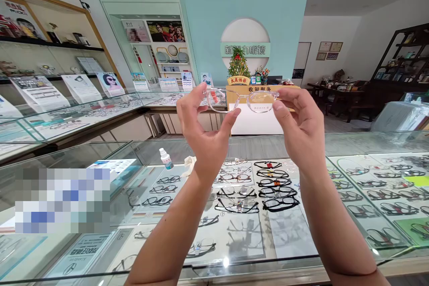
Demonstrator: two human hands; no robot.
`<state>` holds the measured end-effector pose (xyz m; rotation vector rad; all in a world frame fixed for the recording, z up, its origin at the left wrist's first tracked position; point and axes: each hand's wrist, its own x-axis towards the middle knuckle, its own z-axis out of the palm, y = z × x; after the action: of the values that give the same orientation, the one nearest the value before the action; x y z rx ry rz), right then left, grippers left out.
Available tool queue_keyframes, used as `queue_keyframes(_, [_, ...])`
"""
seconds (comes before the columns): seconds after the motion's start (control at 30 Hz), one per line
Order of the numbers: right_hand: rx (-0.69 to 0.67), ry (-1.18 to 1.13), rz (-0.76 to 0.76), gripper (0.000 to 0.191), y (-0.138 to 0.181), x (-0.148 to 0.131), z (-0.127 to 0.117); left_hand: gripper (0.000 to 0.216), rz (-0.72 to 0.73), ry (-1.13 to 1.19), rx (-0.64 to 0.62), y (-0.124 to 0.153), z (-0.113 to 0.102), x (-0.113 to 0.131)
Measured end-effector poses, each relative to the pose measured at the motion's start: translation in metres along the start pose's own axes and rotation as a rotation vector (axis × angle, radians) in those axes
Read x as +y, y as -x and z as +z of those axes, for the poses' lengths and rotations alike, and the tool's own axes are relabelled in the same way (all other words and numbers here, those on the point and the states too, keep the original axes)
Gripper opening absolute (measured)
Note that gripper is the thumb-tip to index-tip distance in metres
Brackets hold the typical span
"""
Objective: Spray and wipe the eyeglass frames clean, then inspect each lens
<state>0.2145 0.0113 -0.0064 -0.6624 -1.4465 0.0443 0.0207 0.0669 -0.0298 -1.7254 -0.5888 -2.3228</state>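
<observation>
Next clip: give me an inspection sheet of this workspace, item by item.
Surface: glass display counter, reflective top, rows of spectacle frames laid out beneath.
Job's things: clear-framed glasses, raised above the counter.
Clutter: small white bottle and crumpled cloth on the glass.
Grippers: left hand and right hand each pinch one end of the glasses.
Cables: nothing seen.
Surroundings: side counters at left, small decorated tree on a desk behind, dark shelving at right.
</observation>
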Motion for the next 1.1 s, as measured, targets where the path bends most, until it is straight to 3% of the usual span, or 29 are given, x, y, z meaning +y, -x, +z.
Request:
queue_keyframes(0.23, [0.103,-0.087,0.040,0.014,-0.004,-0.004,0.000,0.073,0.088,-0.028,-0.045,0.000,-0.001,-0.003])
queue_keyframes(0.47, [0.093,-0.149,0.040,0.015,-0.005,-0.002,-0.001,0.073,0.101,-0.025,-0.049,0.001,-0.002,-0.006])
queue_keyframes(0.8, [0.025,-0.287,0.055,0.019,-0.007,0.001,-0.002,0.066,0.021,0.036,-0.053,0.004,0.006,0.002])
queue_keyframes(1.1, [0.001,-0.159,0.044,0.029,-0.006,0.006,-0.004,0.067,-0.051,0.106,-0.048,0.007,0.010,0.010])
